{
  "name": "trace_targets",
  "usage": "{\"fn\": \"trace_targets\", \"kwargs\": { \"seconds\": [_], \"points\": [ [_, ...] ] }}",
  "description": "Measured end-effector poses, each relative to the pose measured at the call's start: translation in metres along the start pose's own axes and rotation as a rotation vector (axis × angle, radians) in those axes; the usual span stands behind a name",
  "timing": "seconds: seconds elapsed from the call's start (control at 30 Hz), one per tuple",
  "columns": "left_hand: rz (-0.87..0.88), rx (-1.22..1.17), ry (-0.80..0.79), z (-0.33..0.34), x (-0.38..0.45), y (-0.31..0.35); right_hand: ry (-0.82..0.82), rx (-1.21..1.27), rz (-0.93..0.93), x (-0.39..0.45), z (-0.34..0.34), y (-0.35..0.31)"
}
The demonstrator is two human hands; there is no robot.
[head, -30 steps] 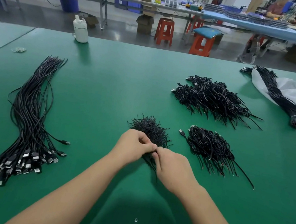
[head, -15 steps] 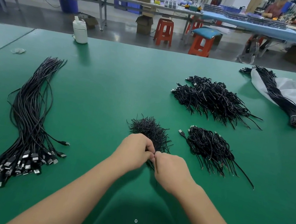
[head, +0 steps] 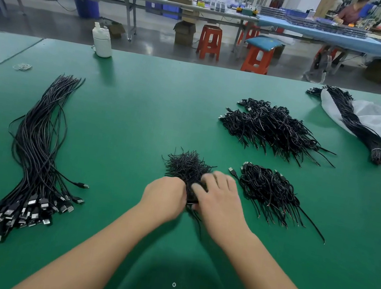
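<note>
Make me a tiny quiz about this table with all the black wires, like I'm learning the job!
1. True or false: the left hand and the right hand both touch the small pile of short wires.
2. Where does the white bottle stand? A) near the far edge of the green table; B) inside a plastic bag; C) on an orange stool.
3. Fill in: the long cables with metal plugs lie on the person's ____ side.
Key: 1 true; 2 A; 3 left.
</note>
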State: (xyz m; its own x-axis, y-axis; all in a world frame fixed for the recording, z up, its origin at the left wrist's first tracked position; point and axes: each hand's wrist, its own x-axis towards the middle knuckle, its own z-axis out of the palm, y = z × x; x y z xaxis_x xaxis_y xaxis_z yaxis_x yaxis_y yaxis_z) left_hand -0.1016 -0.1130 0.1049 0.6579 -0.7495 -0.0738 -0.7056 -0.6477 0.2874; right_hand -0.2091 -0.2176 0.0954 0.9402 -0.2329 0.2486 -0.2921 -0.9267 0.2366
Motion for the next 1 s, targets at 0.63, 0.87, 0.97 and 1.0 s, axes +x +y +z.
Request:
{"fn": "trace_targets", "kwargs": {
  "seconds": [0.63, 0.87, 0.97, 1.0],
  "points": [
    [-0.274, -1.526, -0.528, -0.019, -0.002, -0.024, 0.38, 0.561, -0.127, -0.01, 0.007, 0.013],
    [-0.261, -1.525, -0.553, -0.02, -0.003, -0.021, 0.371, 0.575, -0.173, -0.011, 0.006, 0.015],
    [-0.238, -1.52, -0.549, -0.02, -0.003, -0.025, 0.369, 0.616, -0.135, -0.011, 0.003, 0.013],
    [-0.23, -1.535, -0.552, -0.019, -0.003, -0.026, 0.374, 0.653, -0.106, -0.011, 0.002, 0.012]
  ]
}}
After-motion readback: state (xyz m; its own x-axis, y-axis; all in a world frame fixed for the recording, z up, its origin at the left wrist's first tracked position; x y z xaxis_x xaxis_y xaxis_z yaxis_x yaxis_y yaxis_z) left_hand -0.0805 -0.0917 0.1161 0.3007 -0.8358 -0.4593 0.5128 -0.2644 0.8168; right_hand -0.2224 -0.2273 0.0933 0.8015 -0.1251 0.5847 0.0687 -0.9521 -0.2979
